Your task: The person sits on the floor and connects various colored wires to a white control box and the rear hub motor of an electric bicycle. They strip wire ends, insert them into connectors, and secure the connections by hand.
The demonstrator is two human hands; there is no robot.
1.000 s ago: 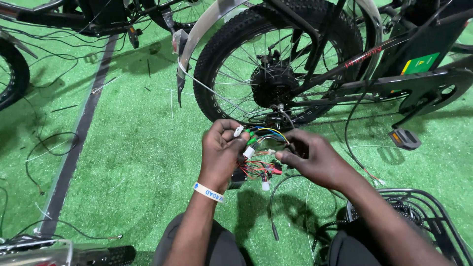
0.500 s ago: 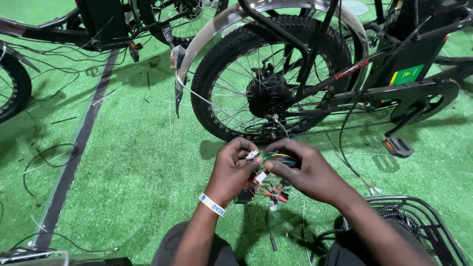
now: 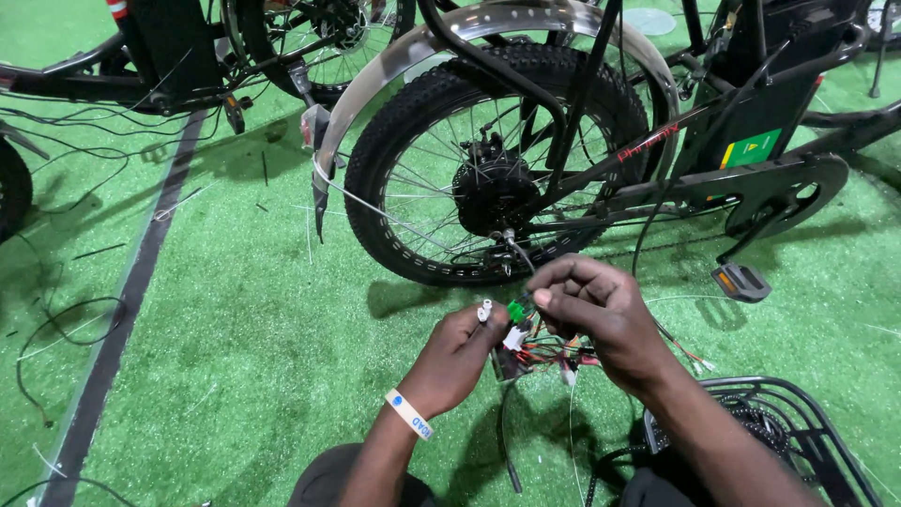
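While the black floor strip [image 3: 122, 319] and the loose black cables [image 3: 56, 329] lie on the green artificial turf [image 3: 235, 357] at the far left, the hands have drifted a little right and lower than they were a second ago, and the view has closed in on the wheel. The left hand [image 3: 450, 361], with a white paper wristband [image 3: 409, 414] on its wrist, is now curled around a small white plug connector [image 3: 485, 310], which it pinches upright between thumb and forefinger; a moment ago both hands were bunched tight over the bundle, and now they have parted slightly, so single plugs show. Between them sits the tangle of thin red, yellow and green wires [image 3: 549, 352], held just above the turf and just in front of the fat black spoked rear wheel [image 3: 497, 169] with its silver mudguard [image 3: 488, 23]. The right hand [image 3: 601, 314] is closed over a small green plug connector [image 3: 516, 308], fingertips pressed on it, right beside the white one but not joined to it as far as I can tell. That suggests the plugs are being sorted and paired one at a time. Farther right stand a black pedal [image 3: 741, 282] and, at the lower edge, a black wire basket [image 3: 788, 422].
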